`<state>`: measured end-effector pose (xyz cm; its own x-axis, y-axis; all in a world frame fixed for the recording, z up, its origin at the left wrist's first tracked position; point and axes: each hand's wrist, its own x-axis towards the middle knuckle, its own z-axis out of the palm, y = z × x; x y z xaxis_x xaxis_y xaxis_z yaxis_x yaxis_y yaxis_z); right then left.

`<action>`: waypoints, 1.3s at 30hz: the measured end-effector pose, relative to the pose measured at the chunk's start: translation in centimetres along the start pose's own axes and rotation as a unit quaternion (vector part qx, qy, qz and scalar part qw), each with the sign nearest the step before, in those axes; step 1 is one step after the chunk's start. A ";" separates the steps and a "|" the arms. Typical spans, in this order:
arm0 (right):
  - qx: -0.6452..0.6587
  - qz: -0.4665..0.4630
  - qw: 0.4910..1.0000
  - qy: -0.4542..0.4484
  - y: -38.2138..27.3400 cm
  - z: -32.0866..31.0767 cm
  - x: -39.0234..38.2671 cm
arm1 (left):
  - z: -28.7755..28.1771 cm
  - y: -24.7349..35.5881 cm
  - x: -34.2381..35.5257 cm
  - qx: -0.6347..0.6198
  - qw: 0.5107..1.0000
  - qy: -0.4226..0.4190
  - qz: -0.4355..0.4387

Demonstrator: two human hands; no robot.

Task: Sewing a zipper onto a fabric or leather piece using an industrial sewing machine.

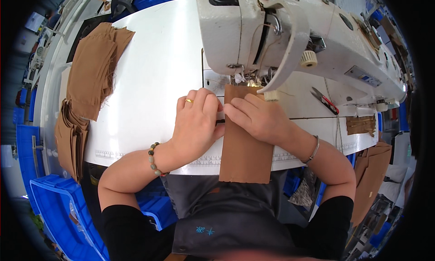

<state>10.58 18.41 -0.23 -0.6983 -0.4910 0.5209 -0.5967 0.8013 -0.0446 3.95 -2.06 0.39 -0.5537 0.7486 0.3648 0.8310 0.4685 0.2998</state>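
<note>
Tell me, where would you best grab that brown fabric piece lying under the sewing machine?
Probably by its free near end, pinched from the person's side. The brown fabric piece hangs over the table edge there, while its far end sits under the sewing machine and both hands press its middle.

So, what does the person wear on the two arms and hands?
Both forearms are bare below short black sleeves. The left hand has a gold ring, and its wrist a bracelet of round beads, green and brown. The right hand has no ring in view; its wrist has a thin silver bangle.
</note>
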 end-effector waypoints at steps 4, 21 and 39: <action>-0.008 0.029 0.999 0.013 -0.3 -0.1 0.2 | -0.7 -0.4 -0.1 0.001 0.996 -0.085 0.008; -0.013 0.034 0.998 0.053 0.5 0.2 -1.6 | 0.5 -0.1 -0.2 0.058 0.987 0.024 0.145; 0.002 0.050 0.999 0.020 -0.2 0.3 -1.7 | 0.3 -0.1 0.3 0.124 0.981 -0.012 0.149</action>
<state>11.78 19.02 -1.40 -0.7390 -0.3940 0.5465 -0.5253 0.8449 -0.1011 3.67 -1.71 0.20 -0.2843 0.8793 0.3822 0.9451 0.3239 -0.0422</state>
